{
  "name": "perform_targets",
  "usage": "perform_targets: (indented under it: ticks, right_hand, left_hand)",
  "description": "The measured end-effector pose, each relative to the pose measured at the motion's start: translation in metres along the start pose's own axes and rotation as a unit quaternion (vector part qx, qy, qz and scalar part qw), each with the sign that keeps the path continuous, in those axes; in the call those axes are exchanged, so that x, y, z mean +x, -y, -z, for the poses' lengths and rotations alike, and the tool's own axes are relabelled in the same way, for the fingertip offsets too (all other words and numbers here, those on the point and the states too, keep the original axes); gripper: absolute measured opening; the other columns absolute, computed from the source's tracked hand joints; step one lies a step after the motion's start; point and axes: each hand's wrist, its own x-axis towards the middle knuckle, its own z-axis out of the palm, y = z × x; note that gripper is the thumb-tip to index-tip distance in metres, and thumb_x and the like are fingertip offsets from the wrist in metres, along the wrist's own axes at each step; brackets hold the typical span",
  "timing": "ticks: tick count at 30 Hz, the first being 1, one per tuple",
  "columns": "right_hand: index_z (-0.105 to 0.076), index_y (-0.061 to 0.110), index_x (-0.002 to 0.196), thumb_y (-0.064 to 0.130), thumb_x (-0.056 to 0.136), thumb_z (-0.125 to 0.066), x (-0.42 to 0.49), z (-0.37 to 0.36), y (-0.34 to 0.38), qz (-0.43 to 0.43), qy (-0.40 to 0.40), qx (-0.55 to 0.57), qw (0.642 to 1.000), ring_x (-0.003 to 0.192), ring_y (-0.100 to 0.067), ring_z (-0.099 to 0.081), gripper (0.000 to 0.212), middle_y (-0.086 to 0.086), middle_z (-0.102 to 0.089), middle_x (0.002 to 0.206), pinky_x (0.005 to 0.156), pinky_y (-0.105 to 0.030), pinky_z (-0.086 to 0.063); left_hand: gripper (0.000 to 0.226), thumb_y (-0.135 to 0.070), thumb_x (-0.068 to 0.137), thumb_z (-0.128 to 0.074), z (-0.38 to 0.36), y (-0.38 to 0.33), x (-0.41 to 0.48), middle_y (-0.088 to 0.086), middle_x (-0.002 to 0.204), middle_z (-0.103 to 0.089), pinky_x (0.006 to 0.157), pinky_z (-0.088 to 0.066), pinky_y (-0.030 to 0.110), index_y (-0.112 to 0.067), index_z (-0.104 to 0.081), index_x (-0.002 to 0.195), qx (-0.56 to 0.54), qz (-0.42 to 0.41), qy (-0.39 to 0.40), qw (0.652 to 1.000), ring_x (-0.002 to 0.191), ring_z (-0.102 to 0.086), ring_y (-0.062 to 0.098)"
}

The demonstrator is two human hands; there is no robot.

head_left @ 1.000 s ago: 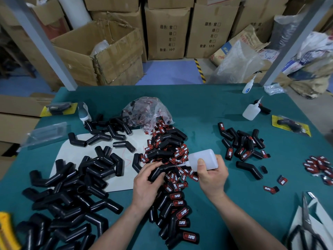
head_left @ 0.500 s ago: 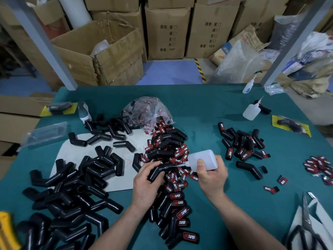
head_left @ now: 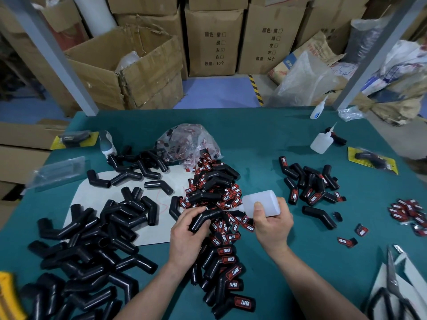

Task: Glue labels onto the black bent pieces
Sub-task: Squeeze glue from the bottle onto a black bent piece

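Black, likely light and rubbery bent piece [head_left: 203, 221]: left hand [head_left: 184, 239] is gripping its near leg; right hand [head_left: 270, 227] is gripping the glue bottle [head_left: 263, 202].

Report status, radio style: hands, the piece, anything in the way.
Left hand grips black bent piece. Right hand holds glue bottle, nozzle at piece. Loose labels piled beneath, nothing blocking.

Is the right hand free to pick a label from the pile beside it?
Probably not yet: the right hand grips the glue bottle, nozzle at the bent piece held by the left hand. The labels lie uncovered right beside it, so only the bottle hinders.
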Motion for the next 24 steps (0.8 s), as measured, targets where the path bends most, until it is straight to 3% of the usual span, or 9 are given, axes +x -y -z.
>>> perform_targets:
  ticks: [7, 11, 15, 17, 20, 24]
  right_hand:
    - [-0.055, 0.006, 0.076, 0.038, 0.076, -0.062, -0.0026, -0.0010, -0.0023, -0.002, 0.006, -0.008, 1.000, 0.056, 0.016, -0.051, 0.033, 0.019, -0.045, 0.058, 0.049, 0.000, -0.031]
    - [-0.052, 0.013, 0.078, 0.038, 0.077, -0.061, 0.0003, 0.0007, -0.0001, 0.000, -0.001, -0.009, 1.000, 0.058, 0.017, -0.049, 0.026, 0.019, -0.044, 0.059, 0.053, 0.000, -0.032]
    - [-0.055, 0.003, 0.074, 0.037, 0.076, -0.061, -0.0023, -0.0008, 0.0014, 0.005, 0.007, -0.021, 1.000, 0.058, 0.021, -0.047, 0.034, 0.022, -0.043, 0.059, 0.054, 0.003, -0.030]
    - [-0.054, 0.009, 0.076, 0.037, 0.076, -0.061, -0.0005, 0.0003, 0.0036, 0.004, 0.001, -0.022, 1.000, 0.059, 0.020, -0.048, 0.029, 0.022, -0.043, 0.059, 0.054, 0.003, -0.030]
    - [-0.050, 0.014, 0.078, 0.038, 0.077, -0.060, 0.0010, 0.0010, 0.0046, 0.007, -0.007, -0.010, 1.000, 0.058, 0.016, -0.050, 0.026, 0.020, -0.043, 0.058, 0.053, 0.002, -0.031]
    - [-0.055, 0.002, 0.072, 0.040, 0.076, -0.061, -0.0029, -0.0004, 0.0017, 0.014, -0.006, -0.022, 1.000, 0.055, 0.001, -0.047, 0.038, 0.019, -0.042, 0.058, 0.049, -0.004, -0.031]
  left_hand:
    - [0.049, 0.003, 0.088, -0.077, -0.0006, -0.0018, -0.0001, -0.029, 0.115, -0.066, 0.077, -0.048, 0.000, -0.041, -0.072, 0.110, 0.016, -0.016, -0.004, 1.000, 0.103, -0.065, -0.009]
    - [0.051, 0.005, 0.087, -0.078, -0.0012, 0.0011, 0.0009, -0.028, 0.114, -0.067, 0.080, -0.048, 0.001, -0.040, -0.072, 0.109, 0.018, -0.018, -0.002, 1.000, 0.103, -0.066, -0.008]
    - [0.052, 0.004, 0.087, -0.078, -0.0006, 0.0023, 0.0013, -0.028, 0.115, -0.066, 0.082, -0.047, 0.001, -0.043, -0.072, 0.109, 0.023, -0.021, -0.004, 1.000, 0.107, -0.065, -0.007]
    - [0.056, 0.005, 0.087, -0.078, -0.0007, 0.0019, 0.0013, -0.027, 0.115, -0.067, 0.080, -0.049, 0.002, -0.047, -0.073, 0.107, 0.016, -0.021, -0.005, 1.000, 0.105, -0.065, -0.007]
    - [0.062, 0.005, 0.087, -0.078, -0.0012, 0.0025, 0.0014, -0.027, 0.115, -0.067, 0.079, -0.050, 0.003, -0.054, -0.073, 0.105, 0.014, -0.020, -0.004, 1.000, 0.103, -0.066, -0.007]
    - [0.056, 0.003, 0.086, -0.079, -0.0002, 0.0047, 0.0016, -0.029, 0.116, -0.067, 0.085, -0.047, 0.002, -0.049, -0.072, 0.106, 0.032, -0.029, -0.004, 0.999, 0.110, -0.064, -0.006]
